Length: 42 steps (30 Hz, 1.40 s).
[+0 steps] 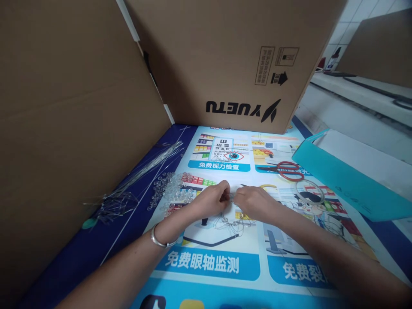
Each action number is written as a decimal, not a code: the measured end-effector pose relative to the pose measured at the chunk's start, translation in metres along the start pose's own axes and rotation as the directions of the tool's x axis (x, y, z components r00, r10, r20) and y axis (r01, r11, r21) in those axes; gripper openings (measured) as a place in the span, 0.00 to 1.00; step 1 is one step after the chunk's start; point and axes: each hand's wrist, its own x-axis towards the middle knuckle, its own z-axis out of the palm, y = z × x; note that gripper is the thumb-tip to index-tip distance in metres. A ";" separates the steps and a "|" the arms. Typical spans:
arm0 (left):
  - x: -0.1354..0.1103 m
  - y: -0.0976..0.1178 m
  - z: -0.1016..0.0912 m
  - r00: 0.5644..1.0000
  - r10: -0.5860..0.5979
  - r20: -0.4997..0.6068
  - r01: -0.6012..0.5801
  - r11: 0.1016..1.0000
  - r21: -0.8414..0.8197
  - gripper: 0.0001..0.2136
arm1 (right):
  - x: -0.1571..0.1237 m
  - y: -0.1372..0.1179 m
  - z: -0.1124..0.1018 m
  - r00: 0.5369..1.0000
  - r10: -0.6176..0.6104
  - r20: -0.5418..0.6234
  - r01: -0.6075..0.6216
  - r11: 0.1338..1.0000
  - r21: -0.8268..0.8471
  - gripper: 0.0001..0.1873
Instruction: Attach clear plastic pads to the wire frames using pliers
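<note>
My left hand (214, 198) is closed in a pinch, its fingertips meeting the right hand's at the middle of the printed mat. My right hand (254, 201) pinches too, just to the right. Between and below them is a thin wire strung with clear beads (232, 222); its loose loops lie on the mat. The fingertips hide exactly where each hand grips it. Left of my left hand is a spread pile of clear beads (174, 189). A silver bangle (157, 238) circles my left wrist.
Red-handled scissors (291, 171) and a roll of clear material (309, 192) lie right of my hands. Long thin wires (151, 165) rest at the left. Cardboard panels (225, 64) stand behind and left. A turquoise box (350, 180) sits at the right.
</note>
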 end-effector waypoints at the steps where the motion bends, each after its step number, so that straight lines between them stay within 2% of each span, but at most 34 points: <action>1: 0.000 0.000 0.000 1.000 0.002 -0.002 -0.002 1.000 0.000 0.08 | 0.000 0.000 0.001 1.000 0.003 -0.006 -0.003 1.000 0.006 0.07; 5: 0.000 -0.002 0.001 1.000 0.022 0.000 -0.022 1.000 0.015 0.07 | -0.001 0.000 0.001 1.000 -0.008 -0.025 0.009 1.000 0.027 0.10; 12: -0.001 0.002 -0.003 0.998 0.068 0.003 -0.068 0.998 0.007 0.06 | -0.003 0.000 -0.004 0.998 -0.043 -0.039 0.046 0.997 0.060 0.10; 17: 0.001 0.001 -0.002 0.993 0.119 -0.004 -0.119 0.993 0.015 0.07 | -0.004 0.003 0.002 0.989 -0.063 -0.131 0.090 0.973 0.213 0.09; 19: 0.002 -0.001 0.000 0.992 0.123 -0.017 -0.123 0.992 0.013 0.07 | -0.003 0.004 0.008 0.979 -0.015 -0.203 0.082 0.942 0.325 0.08; 21: 0.002 -0.003 0.002 0.993 0.111 -0.027 -0.110 0.994 0.015 0.07 | -0.001 0.005 0.013 0.962 0.096 -0.255 0.033 0.887 0.460 0.07; 24: 0.001 -0.004 0.003 0.994 0.103 -0.028 -0.102 0.994 0.027 0.06 | 0.000 0.004 0.017 0.932 0.291 -0.218 -0.084 0.755 0.650 0.07; 26: 0.001 -0.004 0.003 0.994 0.109 -0.027 -0.108 0.994 0.033 0.06 | 0.001 0.005 0.017 0.919 0.340 -0.198 -0.115 0.712 0.692 0.06; 32: 0.001 -0.004 0.002 0.992 0.122 -0.029 -0.121 0.992 0.028 0.07 | 0.001 0.008 0.016 0.922 0.235 -0.306 -0.047 0.855 0.516 0.08; 36: 0.000 -0.004 -0.002 0.992 0.122 0.028 -0.122 0.992 0.017 0.06 | -0.001 0.007 0.015 0.921 0.204 -0.332 -0.048 0.905 0.423 0.09; 42: -0.002 -0.002 -0.005 0.995 0.090 0.053 -0.093 0.994 0.059 0.08 | 0.000 0.004 0.014 0.952 0.168 -0.254 -0.081 0.944 0.319 0.11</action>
